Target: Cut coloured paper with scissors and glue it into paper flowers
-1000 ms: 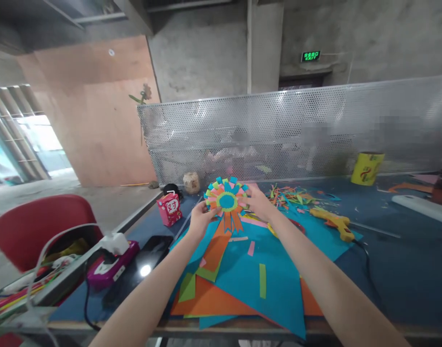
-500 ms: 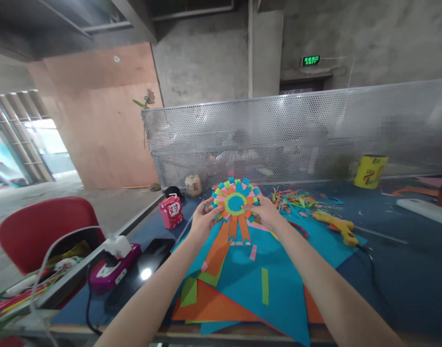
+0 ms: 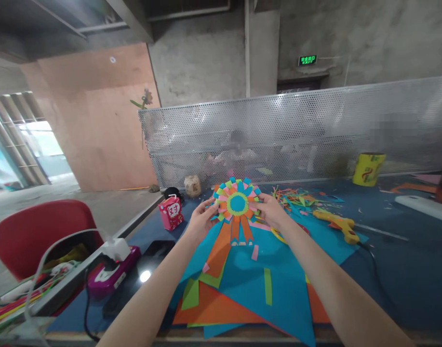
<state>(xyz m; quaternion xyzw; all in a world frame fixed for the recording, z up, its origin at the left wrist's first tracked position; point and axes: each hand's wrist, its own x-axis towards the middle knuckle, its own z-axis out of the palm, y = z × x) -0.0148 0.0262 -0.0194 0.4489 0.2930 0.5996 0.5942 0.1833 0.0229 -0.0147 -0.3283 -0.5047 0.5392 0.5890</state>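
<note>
Between my two hands I hold up a paper rosette (image 3: 238, 204) with a blue centre, a yellow-green scalloped ring, looped petals in several colours and orange ribbon tails hanging down. My left hand (image 3: 203, 219) pinches its left rim. On the opposite rim, the fingers of my right hand (image 3: 270, 211) are closed. Beneath the rosette lie blue sheets (image 3: 249, 294), orange sheets (image 3: 213, 306) and small strips, among them a green strip (image 3: 268, 286) and a pink piece (image 3: 255, 253). Scissors with a yellow and red handle lie partly hidden behind my right wrist.
A yellow glue gun (image 3: 338, 224) with its cord lies at right. Paper scraps (image 3: 293, 196) are heaped behind it, near a yellow tape roll (image 3: 368, 169). At left are a pink carton (image 3: 170, 213), a black phone (image 3: 157, 255) and a purple power strip (image 3: 112, 274). A perforated metal screen (image 3: 278, 135) borders the table.
The rosette has shifted slightly right and now faces me more squarely, its orange tails showing longer. Both hands have kept hold of its rim. The camera view has shifted a little.
</note>
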